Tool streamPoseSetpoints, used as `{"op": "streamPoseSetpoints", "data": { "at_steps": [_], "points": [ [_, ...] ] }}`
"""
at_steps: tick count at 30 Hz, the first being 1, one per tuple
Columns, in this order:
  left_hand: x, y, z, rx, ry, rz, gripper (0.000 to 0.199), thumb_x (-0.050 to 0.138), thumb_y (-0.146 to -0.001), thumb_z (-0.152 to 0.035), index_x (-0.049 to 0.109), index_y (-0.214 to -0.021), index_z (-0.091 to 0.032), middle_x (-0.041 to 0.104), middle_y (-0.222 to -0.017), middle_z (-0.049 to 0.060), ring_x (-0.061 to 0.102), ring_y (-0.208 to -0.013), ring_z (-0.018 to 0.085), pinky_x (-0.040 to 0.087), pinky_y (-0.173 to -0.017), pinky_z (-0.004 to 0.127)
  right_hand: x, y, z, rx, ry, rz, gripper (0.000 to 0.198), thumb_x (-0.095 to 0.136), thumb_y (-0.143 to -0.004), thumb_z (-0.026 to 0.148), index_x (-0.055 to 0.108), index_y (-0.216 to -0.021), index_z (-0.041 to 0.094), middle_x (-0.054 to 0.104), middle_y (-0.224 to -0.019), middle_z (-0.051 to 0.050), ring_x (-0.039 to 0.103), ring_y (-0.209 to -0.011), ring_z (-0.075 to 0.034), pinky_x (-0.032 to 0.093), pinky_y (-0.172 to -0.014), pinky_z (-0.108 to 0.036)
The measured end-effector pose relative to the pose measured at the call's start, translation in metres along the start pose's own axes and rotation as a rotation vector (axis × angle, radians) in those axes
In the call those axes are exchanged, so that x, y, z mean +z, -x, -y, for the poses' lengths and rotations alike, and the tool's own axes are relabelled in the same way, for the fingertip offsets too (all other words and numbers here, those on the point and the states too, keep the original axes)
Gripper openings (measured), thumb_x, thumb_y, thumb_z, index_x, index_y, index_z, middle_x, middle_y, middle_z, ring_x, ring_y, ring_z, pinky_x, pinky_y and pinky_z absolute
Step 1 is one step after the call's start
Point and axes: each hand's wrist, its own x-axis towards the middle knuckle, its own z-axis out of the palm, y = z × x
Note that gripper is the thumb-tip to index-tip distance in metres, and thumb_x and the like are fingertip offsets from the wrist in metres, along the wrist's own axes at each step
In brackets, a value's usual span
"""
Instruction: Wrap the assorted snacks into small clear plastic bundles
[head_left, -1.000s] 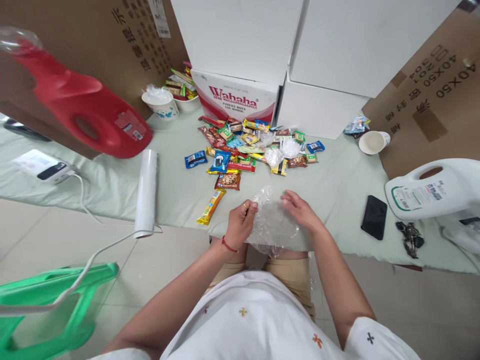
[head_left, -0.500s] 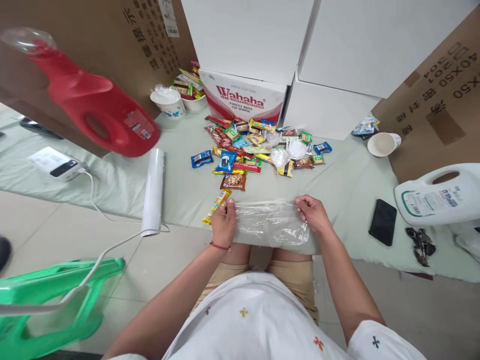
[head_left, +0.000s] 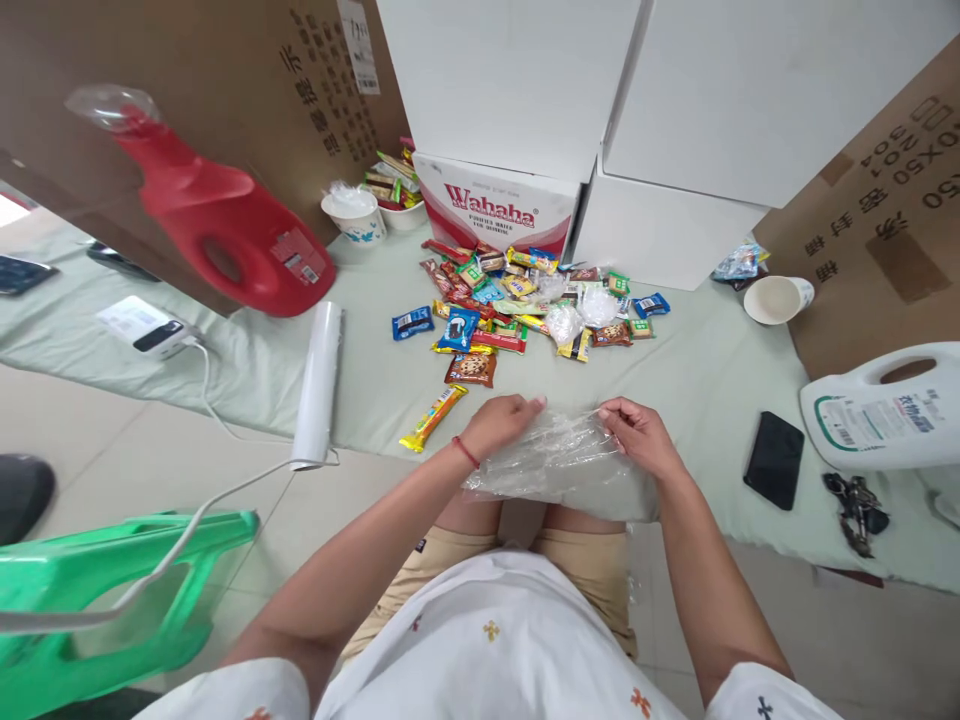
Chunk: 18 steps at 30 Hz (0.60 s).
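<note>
"What has moved since half a second ago?"

"Your left hand [head_left: 506,425] has come inward toward your right hand [head_left: 641,435]. The clear plastic bag [head_left: 566,455], stretched taut between them then, now sags in creases, and the yellow-wrapped snack bar [head_left: 433,418] is clear of your left hand."

"How do my hands stand?"

"Your right thumb and fingers pinch the bag's upper edge. Your left is partly curled, its thumb and index finger pointing across toward the right, with plastic under and beside it; I cannot tell whether it grips any."

"Where is the bag, then?"

"Between your hands, at the near edge of the table [head_left: 697,400] and just above your lap. The pile of wrapped snacks [head_left: 471,369] lies beyond it, in front of the Wahaha carton [head_left: 491,210], and the white roll [head_left: 318,385] rests well to your left."

"Which step would you call this?"

"My reading is that you are handling the bag's edge, perhaps parting its layers. I cannot make out any opening."

"And the next move calls for what?"

"A steady right pinch, I judge, and a light left fingertip touch on a single layer. Thin plastic like that probably clings and slips."
</note>
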Motion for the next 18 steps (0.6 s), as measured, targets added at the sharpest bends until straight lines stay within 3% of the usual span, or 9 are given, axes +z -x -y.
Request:
{"op": "streamPoseSetpoints", "data": {
  "at_steps": [3, 8, 13, 18],
  "points": [
    [0.014, -0.005, -0.004, 0.075, 0.096, 0.018, 0.046, 0.05, -0.089, -0.056, 0.045, -0.059, -0.021, 0.039, -0.054, -0.005, 0.038, -0.055, 0.012, 0.029, -0.056, 0.027, -0.007, 0.004, -0.003, -0.008, -0.007, -0.044, 0.038, 0.069, -0.082, 0.058, 0.068, -0.086, 0.02, 0.055, -0.061, 0.004, 0.041, -0.043, -0.008, 0.031, -0.042, -0.023],
    [0.011, 0.005, 0.003, 0.139, 0.243, -0.311, 0.04, 0.046, -0.093, -0.05, 0.041, -0.065, -0.021, 0.034, -0.058, -0.006, 0.035, -0.059, 0.012, 0.029, -0.058, 0.026, -0.021, 0.018, -0.018, 0.087, -0.072, -0.082, 0.038, 0.072, -0.08, 0.057, 0.068, -0.086, 0.02, 0.054, -0.059, 0.005, 0.039, -0.042, -0.007, 0.028, -0.039, -0.021],
    [-0.007, -0.001, 0.02, 0.107, 0.245, -0.585, 0.038, 0.047, -0.095, -0.05, 0.048, -0.07, -0.021, 0.05, -0.067, -0.003, 0.046, -0.067, 0.015, 0.038, -0.067, 0.027, -0.035, 0.022, -0.025, 0.184, -0.183, -0.218, 0.042, 0.078, -0.071, 0.058, 0.065, -0.084, 0.021, 0.054, -0.059, 0.006, 0.032, -0.039, -0.006, 0.019, -0.034, -0.021],
    [-0.016, -0.027, 0.033, 0.0, 0.212, -0.673, 0.031, 0.044, -0.097, -0.044, 0.056, -0.081, -0.02, 0.063, -0.081, 0.005, 0.059, -0.082, 0.021, 0.047, -0.082, 0.035, -0.038, -0.006, -0.034, 0.197, -0.232, -0.331, 0.042, 0.08, -0.065, 0.055, 0.061, -0.078, 0.02, 0.05, -0.056, 0.008, 0.032, -0.037, -0.005, 0.02, -0.033, -0.021]
  ]
}}
